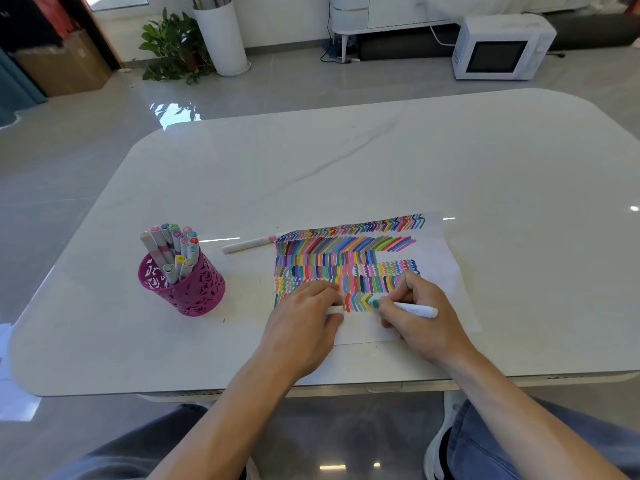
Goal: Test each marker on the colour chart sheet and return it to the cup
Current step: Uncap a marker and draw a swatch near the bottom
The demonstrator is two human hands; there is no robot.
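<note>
The colour chart sheet point(436, 258), covered in rows of coloured strokes, lies on the white table point(346, 168). My right hand point(419, 317) grips a white marker point(415, 309) with its teal tip on the lowest row of strokes. My left hand point(304, 320) rests on the sheet's near left part and holds a small white piece, likely the marker's cap point(334, 309). A magenta cut-out cup point(194, 289) with several markers stands to the left. One pink-banded marker point(249, 244) lies loose on the table by the sheet's far left corner.
The table's near edge runs just in front of my forearms, with my knees and a white shoe below. On the floor beyond the table stand a white microwave point(502, 46), a potted plant point(173, 46) and a tall white vase point(225, 39).
</note>
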